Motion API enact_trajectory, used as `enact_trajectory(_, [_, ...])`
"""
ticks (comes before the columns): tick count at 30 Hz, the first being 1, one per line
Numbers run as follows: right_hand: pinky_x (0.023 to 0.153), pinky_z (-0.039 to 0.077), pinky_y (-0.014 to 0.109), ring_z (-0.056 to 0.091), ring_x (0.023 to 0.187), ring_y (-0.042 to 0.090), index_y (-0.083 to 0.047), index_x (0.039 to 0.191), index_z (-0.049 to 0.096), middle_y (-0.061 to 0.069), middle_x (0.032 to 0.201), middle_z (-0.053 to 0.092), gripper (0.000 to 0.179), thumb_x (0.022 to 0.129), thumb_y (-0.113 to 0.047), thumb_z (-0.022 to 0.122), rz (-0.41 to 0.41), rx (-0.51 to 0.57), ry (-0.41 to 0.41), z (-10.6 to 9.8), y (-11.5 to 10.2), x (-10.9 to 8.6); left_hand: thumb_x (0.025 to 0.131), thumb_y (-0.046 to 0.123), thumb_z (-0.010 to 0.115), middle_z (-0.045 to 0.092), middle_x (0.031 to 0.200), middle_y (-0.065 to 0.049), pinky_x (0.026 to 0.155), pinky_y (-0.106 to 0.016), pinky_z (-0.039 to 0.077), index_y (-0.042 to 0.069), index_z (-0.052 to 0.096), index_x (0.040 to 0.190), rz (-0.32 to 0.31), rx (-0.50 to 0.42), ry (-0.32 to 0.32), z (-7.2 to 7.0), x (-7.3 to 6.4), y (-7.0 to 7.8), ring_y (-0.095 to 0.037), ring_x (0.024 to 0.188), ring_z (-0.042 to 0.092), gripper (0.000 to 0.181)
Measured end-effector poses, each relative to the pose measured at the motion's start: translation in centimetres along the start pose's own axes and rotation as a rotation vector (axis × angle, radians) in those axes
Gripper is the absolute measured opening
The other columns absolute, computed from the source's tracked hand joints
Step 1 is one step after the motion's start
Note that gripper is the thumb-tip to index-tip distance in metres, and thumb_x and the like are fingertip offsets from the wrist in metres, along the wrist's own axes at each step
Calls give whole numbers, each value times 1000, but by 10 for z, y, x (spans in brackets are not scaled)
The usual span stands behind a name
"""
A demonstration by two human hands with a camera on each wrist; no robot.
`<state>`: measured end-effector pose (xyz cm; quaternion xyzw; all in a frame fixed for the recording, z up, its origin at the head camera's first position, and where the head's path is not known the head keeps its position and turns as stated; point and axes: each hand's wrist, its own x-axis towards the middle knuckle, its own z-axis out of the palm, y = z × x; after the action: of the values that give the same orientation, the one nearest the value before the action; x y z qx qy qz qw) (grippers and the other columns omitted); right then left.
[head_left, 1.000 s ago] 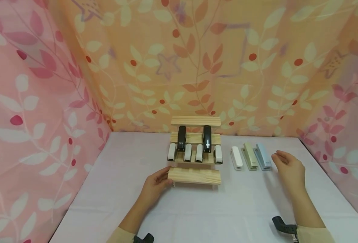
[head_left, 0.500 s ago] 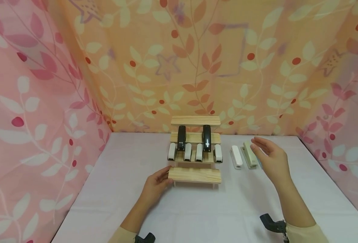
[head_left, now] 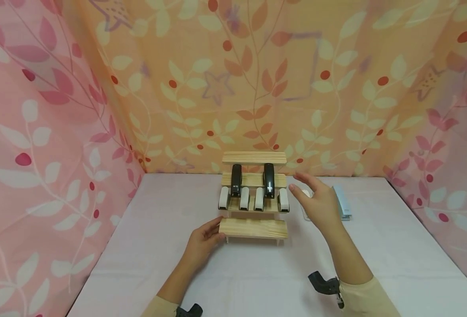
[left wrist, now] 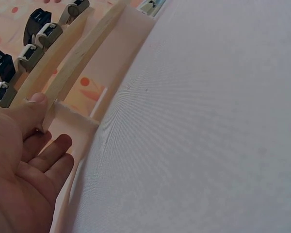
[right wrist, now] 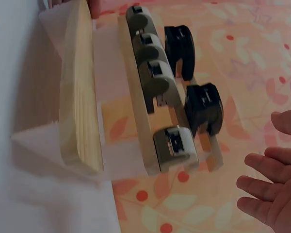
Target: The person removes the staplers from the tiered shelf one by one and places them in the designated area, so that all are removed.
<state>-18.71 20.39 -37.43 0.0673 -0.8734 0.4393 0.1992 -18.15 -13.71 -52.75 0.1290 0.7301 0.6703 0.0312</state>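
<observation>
A tiered wooden display rack (head_left: 253,229) stands mid-table. My left hand (head_left: 203,244) pinches the left end of its lowest board, thumb on the upper side, as the left wrist view shows; the other fingers are loosely bent below. Several white staplers (head_left: 244,199) line the tier above, and two black staplers (head_left: 269,180) stand on the one behind. Just right of the rack, my right hand (head_left: 318,202) hovers with fingers spread and nothing in them. It mostly hides a white stapler on the table. A light blue stapler (head_left: 342,202) lies beyond that hand.
The white-clothed table (head_left: 158,273) carries everything. Patterned orange fabric (head_left: 194,110) hangs behind it, with pink fabric (head_left: 39,176) along the left and right. The rack's top board (head_left: 254,157) holds nothing.
My right hand has moved left from beside the light blue stapler, passing over the staplers toward the rack, and its fingers have spread. The left hand stays on the lowest board.
</observation>
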Motion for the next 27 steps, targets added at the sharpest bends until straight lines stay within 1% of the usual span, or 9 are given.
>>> enact_trajectory(5, [110,44,61,51,139,32,-13,143,60,7,139,65,59,94,-42,75,0,-18,-33,22,-6,4,92,13,77,63,140,-18,97,-23,56,5,55,147,12,12,6,-2,0,-1,-29,127,63,59])
enact_trajectory(7, [110,44,61,51,140,31,-14,145,58,7,141,64,63,93,-44,76,6,-8,-53,31,-8,5,92,13,77,63,139,-19,97,-24,56,4,55,147,18,9,7,-2,0,0,-30,126,63,60])
enact_trajectory(9, [111,44,60,51,140,31,-13,146,57,7,142,63,66,92,-45,77,11,7,-68,38,-9,7,91,13,78,64,138,-18,96,-24,56,5,56,146,12,4,11,-2,0,1,-29,126,63,60])
enact_trajectory(14, [115,42,56,49,142,30,-13,151,52,7,148,58,73,90,-43,79,52,36,-97,53,-10,9,91,15,78,64,139,-15,97,-24,56,6,56,146,2,0,12,-2,0,1,-27,126,63,60])
enact_trajectory(16, [115,42,55,48,143,30,-14,153,49,8,150,56,75,90,-41,80,66,34,-101,58,-10,10,92,15,78,64,139,-15,97,-24,56,6,55,147,0,-3,7,-1,-1,1,-27,127,63,60])
enact_trajectory(18, [112,46,55,50,140,31,-12,154,47,11,149,56,77,90,-39,81,76,36,-101,61,-9,11,92,15,78,63,139,-16,98,-24,56,5,55,147,0,-6,3,-1,-1,0,-27,127,63,61])
enact_trajectory(23, [106,50,55,58,132,35,-7,156,43,15,140,64,84,88,-40,82,88,2,-105,66,-9,13,92,15,77,63,139,-18,98,-24,56,4,54,147,16,-4,-3,0,-1,-1,-30,127,63,61])
enact_trajectory(25, [107,49,55,57,133,35,-6,156,42,17,139,64,87,88,-42,82,94,-23,-105,66,-9,13,92,14,77,63,139,-19,97,-24,56,3,54,147,20,-7,-2,0,0,-1,-32,127,63,61])
enact_trajectory(27, [107,49,56,55,134,36,-5,156,41,18,142,61,89,88,-43,82,100,-37,-108,67,-11,13,91,12,77,63,139,-18,97,-24,56,4,55,146,15,-18,0,0,0,-1,-32,127,62,60])
